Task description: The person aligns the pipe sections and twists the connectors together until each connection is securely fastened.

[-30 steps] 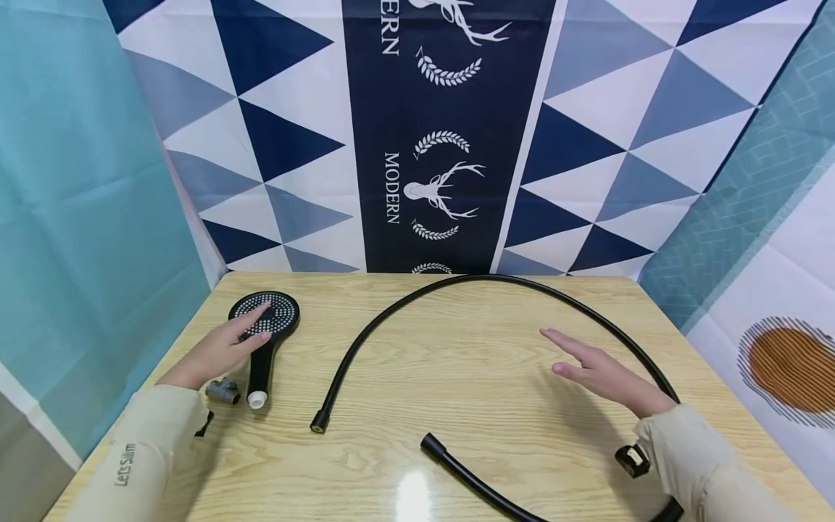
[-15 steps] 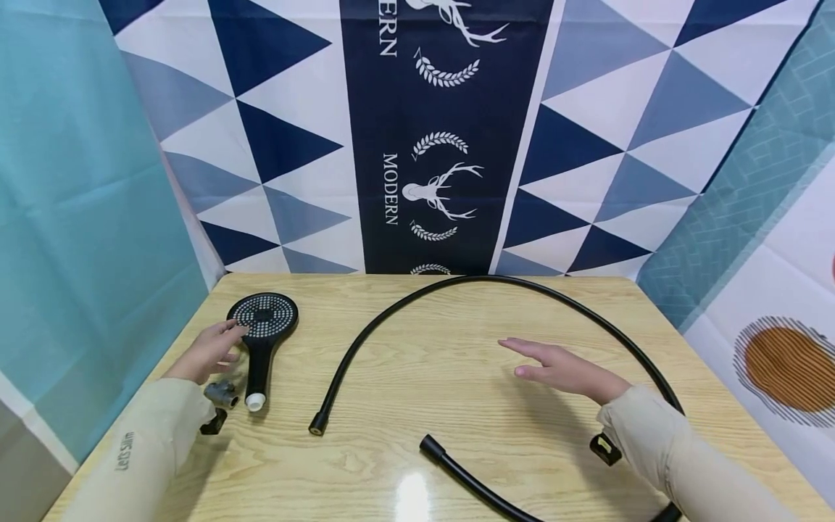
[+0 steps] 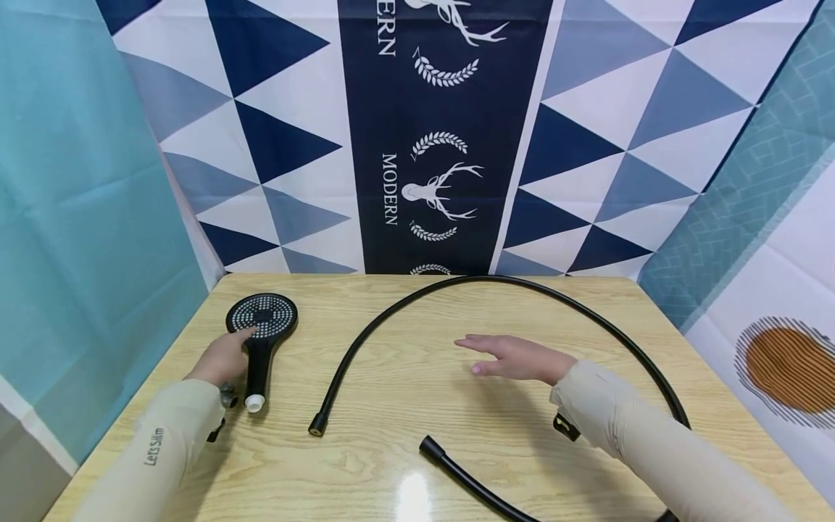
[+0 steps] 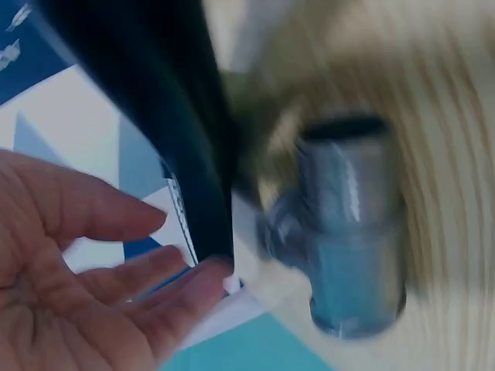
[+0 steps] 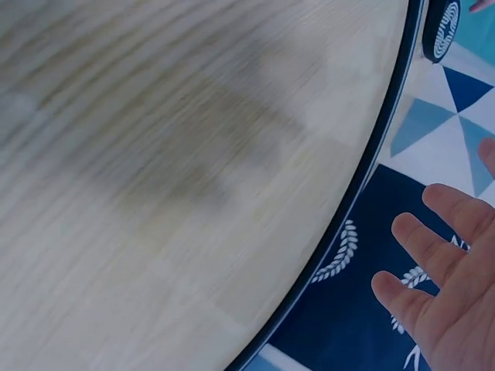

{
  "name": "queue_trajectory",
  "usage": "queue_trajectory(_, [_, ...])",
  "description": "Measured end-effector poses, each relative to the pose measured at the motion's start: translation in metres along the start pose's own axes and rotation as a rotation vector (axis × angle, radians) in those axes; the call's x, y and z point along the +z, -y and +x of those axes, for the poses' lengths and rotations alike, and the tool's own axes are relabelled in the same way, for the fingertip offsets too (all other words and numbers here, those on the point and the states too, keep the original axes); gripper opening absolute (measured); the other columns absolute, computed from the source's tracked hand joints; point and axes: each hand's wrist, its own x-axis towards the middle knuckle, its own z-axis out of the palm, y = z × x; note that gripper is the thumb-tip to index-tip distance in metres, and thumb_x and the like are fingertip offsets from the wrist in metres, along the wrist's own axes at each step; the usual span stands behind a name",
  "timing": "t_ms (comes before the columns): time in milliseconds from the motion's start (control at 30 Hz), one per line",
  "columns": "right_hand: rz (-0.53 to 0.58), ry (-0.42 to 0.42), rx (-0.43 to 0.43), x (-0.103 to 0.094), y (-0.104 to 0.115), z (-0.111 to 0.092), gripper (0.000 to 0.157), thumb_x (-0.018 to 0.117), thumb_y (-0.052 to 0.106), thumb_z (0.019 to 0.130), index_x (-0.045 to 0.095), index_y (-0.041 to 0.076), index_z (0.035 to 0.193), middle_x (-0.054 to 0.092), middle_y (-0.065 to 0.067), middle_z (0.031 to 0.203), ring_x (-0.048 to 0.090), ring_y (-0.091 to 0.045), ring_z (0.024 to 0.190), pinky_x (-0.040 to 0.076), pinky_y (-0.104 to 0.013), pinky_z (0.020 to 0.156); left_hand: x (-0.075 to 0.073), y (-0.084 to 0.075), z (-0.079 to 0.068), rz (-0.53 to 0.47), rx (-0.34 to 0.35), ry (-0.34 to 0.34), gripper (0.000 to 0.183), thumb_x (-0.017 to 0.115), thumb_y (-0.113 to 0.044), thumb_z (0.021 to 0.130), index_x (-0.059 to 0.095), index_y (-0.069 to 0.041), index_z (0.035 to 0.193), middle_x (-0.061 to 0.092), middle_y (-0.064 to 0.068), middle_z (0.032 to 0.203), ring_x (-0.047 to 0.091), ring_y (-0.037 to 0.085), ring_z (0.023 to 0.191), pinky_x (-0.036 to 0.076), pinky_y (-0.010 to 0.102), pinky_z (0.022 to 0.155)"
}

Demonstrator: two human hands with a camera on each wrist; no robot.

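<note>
A black shower head [image 3: 264, 313] with a white threaded end lies face up at the table's left. Beside its neck is my left hand [image 3: 220, 359], with fingers partly bent and apart around nothing; in the left wrist view the fingertips come up to the dark handle [image 4: 186, 139]. A grey metal tee fitting [image 4: 352, 232] lies close by, partly hidden by the hand in the head view. My right hand [image 3: 522, 357] hovers over the middle of the table, fingers extended, holding nothing. Around it loops a black shower hose [image 3: 548, 288], partly covered by the right sleeve.
Both hose ends lie near the middle front of the wooden table [image 3: 365, 478]. Patterned cloth [image 3: 430, 145] hangs behind the table, with a teal cloth [image 3: 85, 217] on the left side.
My right hand has moved left across the table. The left hand has drawn back off the shower head's face, then shifted right against its neck. Shower head and hose have stayed put.
</note>
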Motion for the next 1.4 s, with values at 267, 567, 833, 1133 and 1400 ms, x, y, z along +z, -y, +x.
queue_trajectory(267, [-0.036, 0.037, -0.069, 0.004, 0.007, 0.014, 0.06, 0.052, 0.034, 0.097, 0.037, 0.003, 0.146, 0.032, -0.026, 0.148, 0.028, -0.042, 0.137, 0.024, -0.058, 0.108, 0.007, -0.001, 0.001, 0.361, 0.271, 0.077, 0.048, 0.07, 0.009, 0.074, 0.067, -0.007, 0.119, 0.037, 0.039, 0.137, 0.028, 0.066, 0.121, 0.037, 0.067, 0.091])
queue_trajectory(567, [-0.154, 0.035, -0.089, 0.006, 0.021, 0.026, 0.058, 0.055, 0.035, 0.096, 0.041, 0.007, 0.145, 0.034, -0.02, 0.149, 0.032, -0.039, 0.136, 0.027, -0.054, 0.108, 0.019, -0.01, 0.014, 0.406, 0.446, 0.038, 0.047, 0.081, -0.027, 0.075, 0.068, -0.008, 0.115, 0.054, 0.028, 0.127, 0.041, 0.058, 0.119, 0.034, 0.063, 0.097])
queue_trajectory(833, [-0.331, -0.008, -0.211, 0.014, 0.041, 0.051, 0.053, 0.057, 0.033, 0.095, 0.047, 0.01, 0.142, 0.046, -0.019, 0.141, 0.044, -0.035, 0.129, 0.034, -0.049, 0.105, 0.023, -0.021, 0.029, 0.47, 0.503, 0.065, 0.051, 0.071, -0.041, 0.082, 0.063, -0.004, 0.117, 0.063, 0.016, 0.11, 0.055, 0.039, 0.108, 0.044, 0.053, 0.09])
queue_trajectory(1133, [-0.433, 0.058, -0.252, 0.032, 0.072, 0.086, 0.053, 0.054, 0.04, 0.096, 0.046, 0.017, 0.143, 0.046, -0.016, 0.143, 0.043, -0.03, 0.131, 0.034, -0.044, 0.106, 0.031, -0.031, 0.037, 0.415, 0.618, 0.167, 0.049, 0.062, -0.044, 0.089, 0.061, -0.007, 0.121, 0.063, 0.01, 0.096, 0.06, 0.027, 0.087, 0.047, 0.045, 0.077])
queue_trajectory(1400, [-0.452, 0.144, -0.205, 0.053, 0.102, 0.112, 0.051, 0.049, 0.044, 0.097, 0.044, 0.025, 0.145, 0.042, -0.009, 0.147, 0.04, -0.025, 0.134, 0.031, -0.043, 0.109, 0.039, -0.04, 0.039, 0.348, 0.597, 0.158, 0.044, 0.056, -0.038, 0.096, 0.054, -0.006, 0.126, 0.063, 0.015, 0.096, 0.061, 0.033, 0.085, 0.048, 0.049, 0.077])
